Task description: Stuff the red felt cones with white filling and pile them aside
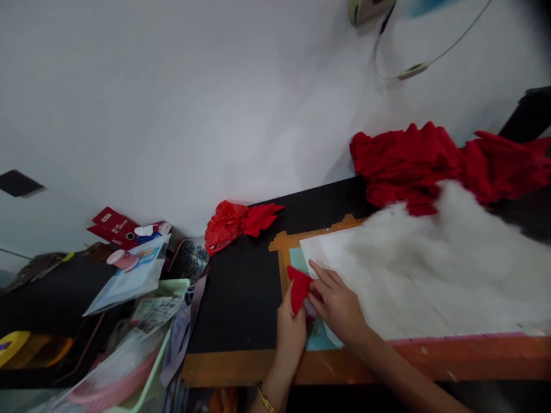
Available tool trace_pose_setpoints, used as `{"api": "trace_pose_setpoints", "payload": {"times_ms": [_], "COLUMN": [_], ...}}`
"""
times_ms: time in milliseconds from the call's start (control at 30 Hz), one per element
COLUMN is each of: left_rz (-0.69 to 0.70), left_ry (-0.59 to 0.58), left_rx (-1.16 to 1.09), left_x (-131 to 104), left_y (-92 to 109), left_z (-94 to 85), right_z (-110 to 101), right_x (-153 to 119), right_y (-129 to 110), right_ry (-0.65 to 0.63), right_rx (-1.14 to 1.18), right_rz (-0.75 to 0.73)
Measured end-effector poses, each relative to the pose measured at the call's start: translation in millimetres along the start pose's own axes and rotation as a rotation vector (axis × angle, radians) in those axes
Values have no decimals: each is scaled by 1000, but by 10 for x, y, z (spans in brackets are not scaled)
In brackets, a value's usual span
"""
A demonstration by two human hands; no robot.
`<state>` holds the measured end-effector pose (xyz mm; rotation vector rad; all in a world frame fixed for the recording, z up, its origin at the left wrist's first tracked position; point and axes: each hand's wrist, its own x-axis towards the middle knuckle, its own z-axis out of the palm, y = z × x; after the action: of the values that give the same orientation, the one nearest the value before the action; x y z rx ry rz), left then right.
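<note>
My left hand (291,327) is closed around a small red fabric piece (300,288) near the front of the table. My right hand (338,301) meets the piece from the right, its index finger stretched out and its other fingers bent in against the cloth. A pale tuft (310,310), like the white stuffing, shows between the hands beneath those fingers. Right of the hands, a large fluffy heap of white stuffing (430,269) spreads over white sheets (318,252). The opening of the red piece, if it has one, is hidden by my fingers.
A big pile of red fabric pieces (408,163) lies along the wall. A red plastic bag (224,226) and more red fabric (260,219) sit at the back left. Brown tape (241,367) edges the black table. Left stands a green basket (157,367) with bags and papers.
</note>
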<state>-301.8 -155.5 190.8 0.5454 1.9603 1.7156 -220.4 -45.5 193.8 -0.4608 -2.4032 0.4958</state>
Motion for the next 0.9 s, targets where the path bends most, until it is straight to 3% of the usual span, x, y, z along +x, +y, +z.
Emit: {"api": "trace_pose_setpoints", "payload": {"times_ms": [133,333,600,700,900], "left_rz": [29,69,81,90,87], "left_ry": [52,-18,-54,-69,-29], "left_rx": [21,152,183,227,290], "left_x": [-28,21,11,18,55], "left_y": [-74,-188,-159,-98,-35], "left_z": [-12,-37,-56,-71,-163], "right_z": [85,200,164,152,143], "right_x": [-50,-77,27,41,42], "right_y": [-13,5,124,119,60], "right_ry": [-7,-132,-215,-158,-73], "right_rx": [-58,-122,142,198,-49], "right_rz": [21,33,11,14,65]}}
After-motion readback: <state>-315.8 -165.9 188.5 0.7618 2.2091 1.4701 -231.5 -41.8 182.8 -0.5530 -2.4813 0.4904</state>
